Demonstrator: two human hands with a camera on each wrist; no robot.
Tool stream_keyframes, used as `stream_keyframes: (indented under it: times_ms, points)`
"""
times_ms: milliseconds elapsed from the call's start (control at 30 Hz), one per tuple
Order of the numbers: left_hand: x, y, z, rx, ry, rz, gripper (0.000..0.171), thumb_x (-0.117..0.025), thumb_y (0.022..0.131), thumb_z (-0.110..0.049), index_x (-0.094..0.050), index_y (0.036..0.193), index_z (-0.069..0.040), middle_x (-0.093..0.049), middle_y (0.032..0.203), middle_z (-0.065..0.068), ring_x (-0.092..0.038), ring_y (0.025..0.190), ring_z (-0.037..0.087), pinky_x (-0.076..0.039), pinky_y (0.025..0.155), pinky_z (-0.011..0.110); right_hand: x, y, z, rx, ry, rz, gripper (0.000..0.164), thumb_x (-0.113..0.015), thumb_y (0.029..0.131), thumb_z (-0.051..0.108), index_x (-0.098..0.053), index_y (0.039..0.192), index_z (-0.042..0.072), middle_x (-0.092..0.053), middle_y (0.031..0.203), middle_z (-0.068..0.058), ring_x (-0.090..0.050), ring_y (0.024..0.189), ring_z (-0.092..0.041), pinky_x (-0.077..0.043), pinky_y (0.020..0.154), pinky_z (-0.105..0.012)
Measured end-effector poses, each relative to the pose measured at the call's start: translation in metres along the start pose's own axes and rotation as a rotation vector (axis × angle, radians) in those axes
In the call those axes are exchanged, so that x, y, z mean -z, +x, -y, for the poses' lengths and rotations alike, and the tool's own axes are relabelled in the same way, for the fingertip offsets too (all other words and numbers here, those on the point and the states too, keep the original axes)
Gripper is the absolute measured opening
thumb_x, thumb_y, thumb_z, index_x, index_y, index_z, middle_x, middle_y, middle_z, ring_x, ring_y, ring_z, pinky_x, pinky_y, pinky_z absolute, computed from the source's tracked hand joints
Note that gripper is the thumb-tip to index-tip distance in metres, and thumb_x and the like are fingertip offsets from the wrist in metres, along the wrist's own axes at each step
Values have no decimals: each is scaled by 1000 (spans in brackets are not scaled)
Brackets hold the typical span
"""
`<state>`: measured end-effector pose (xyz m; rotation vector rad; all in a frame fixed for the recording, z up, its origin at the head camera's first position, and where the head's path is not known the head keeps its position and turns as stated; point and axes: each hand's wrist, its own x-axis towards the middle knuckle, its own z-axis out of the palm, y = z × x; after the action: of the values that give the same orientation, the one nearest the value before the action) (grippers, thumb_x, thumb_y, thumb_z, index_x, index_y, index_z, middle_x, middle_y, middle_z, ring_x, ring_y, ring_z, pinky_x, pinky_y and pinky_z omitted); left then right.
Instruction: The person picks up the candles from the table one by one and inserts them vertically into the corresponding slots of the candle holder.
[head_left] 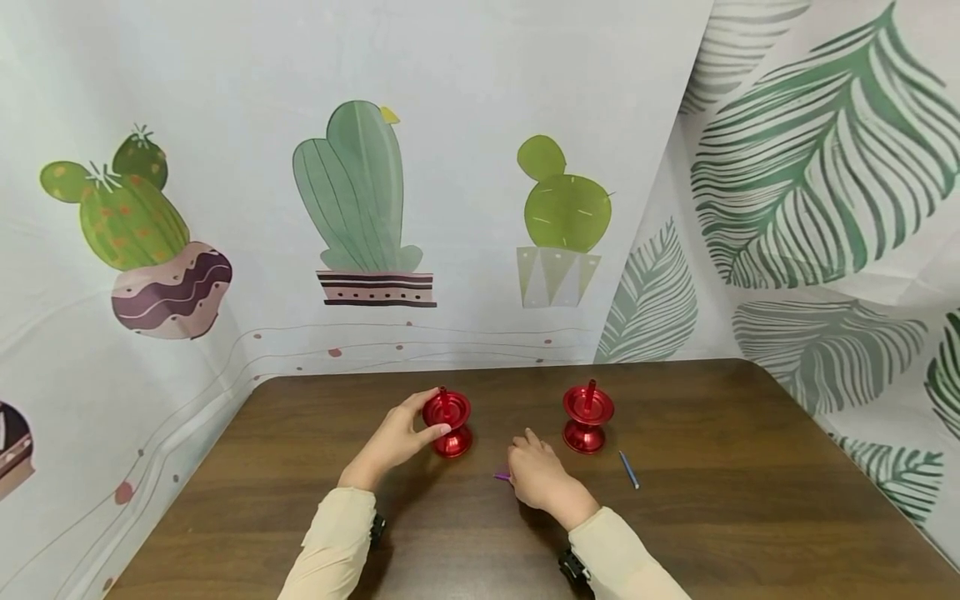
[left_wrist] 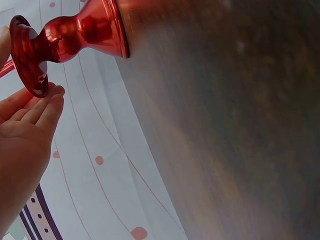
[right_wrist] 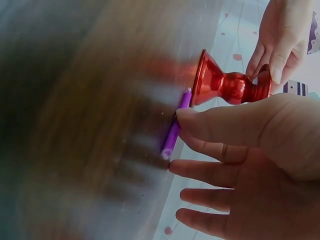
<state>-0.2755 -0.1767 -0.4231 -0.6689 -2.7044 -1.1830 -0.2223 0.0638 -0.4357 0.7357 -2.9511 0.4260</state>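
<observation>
My left hand (head_left: pixel 400 435) holds the dish rim of the left red candle holder (head_left: pixel 453 442), thumb at the near side and fingers at the far side. The holder stands upright on its round base, a short red tube rising from its dish. In the right wrist view, the thumb and index finger of my right hand (right_wrist: pixel 260 165) pinch a slim purple candle (right_wrist: pixel 172 136) lying low at the tabletop; the other fingers are spread. From the head view, the right hand (head_left: pixel 538 473) covers most of that candle, with one purple end (head_left: pixel 502 477) showing.
A matching red candle holder (head_left: pixel 585 436) stands to the right, beyond the right hand. Beside it a thin blue candle (head_left: pixel 628 470) lies on the brown wooden table (head_left: pixel 735 500). A cloth (head_left: pixel 480 167) printed with cacti and leaves hangs behind the table's far edge.
</observation>
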Motion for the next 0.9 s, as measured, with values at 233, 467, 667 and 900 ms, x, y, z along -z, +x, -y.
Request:
stream_keyframes:
  times_ms: [233,467,667,900]
  points:
    - [0,-1,-2,16,-23,9,66,-75,84,-15,-45,139,3,-51,137,20,-54,120,35,-43,99,51,4,1,3,26,35,-47,17,-70,82,1,-54,75,4,-58,112,-25,-45,120,-55,-40,97,-61]
    - [0,-1,-2,6,-27,5,66,-76,83,-15,-45,139,3,-52,135,20,-54,119,35,-43,99,52,12,12,-1,82,152,-144,23,-66,87,0,-48,77,9,-55,119,-28,-45,117,-58,-36,96,-68]
    - [0,-1,-3,-3,-33,1,66,-76,84,-16,-46,139,3,-52,135,20,-55,118,34,-43,99,51,21,26,-2,112,284,-219,15,-64,90,1,-52,83,6,-51,127,-33,-45,121,-53,-35,98,-66]
    - [-1,-1,-1,-10,-17,-12,65,-75,84,-18,-47,139,1,-54,134,18,-56,117,32,-44,99,50,27,50,1,111,544,-269,8,-59,94,4,-53,88,4,-48,133,-32,-44,126,-47,-34,103,-60]
